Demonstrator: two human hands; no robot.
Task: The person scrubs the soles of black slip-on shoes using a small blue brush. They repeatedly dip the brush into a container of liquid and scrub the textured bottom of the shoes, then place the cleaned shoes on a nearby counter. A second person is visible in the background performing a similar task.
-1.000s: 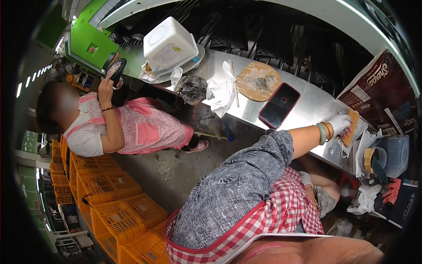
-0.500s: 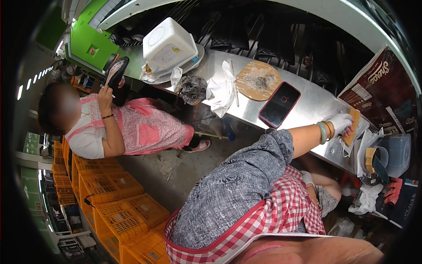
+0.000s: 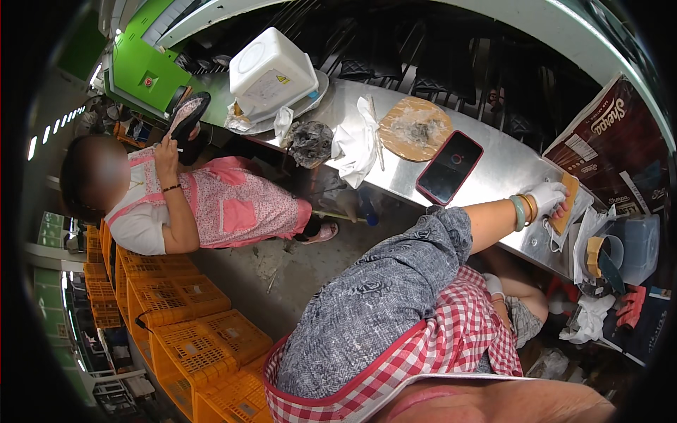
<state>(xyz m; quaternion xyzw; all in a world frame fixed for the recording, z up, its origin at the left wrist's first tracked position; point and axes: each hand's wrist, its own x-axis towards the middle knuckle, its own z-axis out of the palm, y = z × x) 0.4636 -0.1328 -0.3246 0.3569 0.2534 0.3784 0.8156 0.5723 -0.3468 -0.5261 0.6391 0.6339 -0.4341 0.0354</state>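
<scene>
A: Report the step in hand.

B: Wiping. The right hand (image 3: pixel 549 199), in a white glove, presses an orange sponge (image 3: pixel 565 204) flat against the steel bench (image 3: pixel 493 176) at its far right end. Its grip is closed over the sponge's near edge, fingers curled on top.

A: Left hand (image 3: pixel 493 285)?

B: Low beside the checked apron (image 3: pixel 451 345), near the knee. Also gloved; whether its grip is open or closed cannot be determined.

A: Requirement for the next move?

B: Probably a stroke along the bench, keeping clear of the phone (image 3: pixel 449 167) lying to the left.

A: Difference from the earlier frames?

B: The right hand and sponge hold the same spot. The seated person's raised hand (image 3: pixel 166 149) stays at the shoe sole (image 3: pixel 185 115).
</scene>
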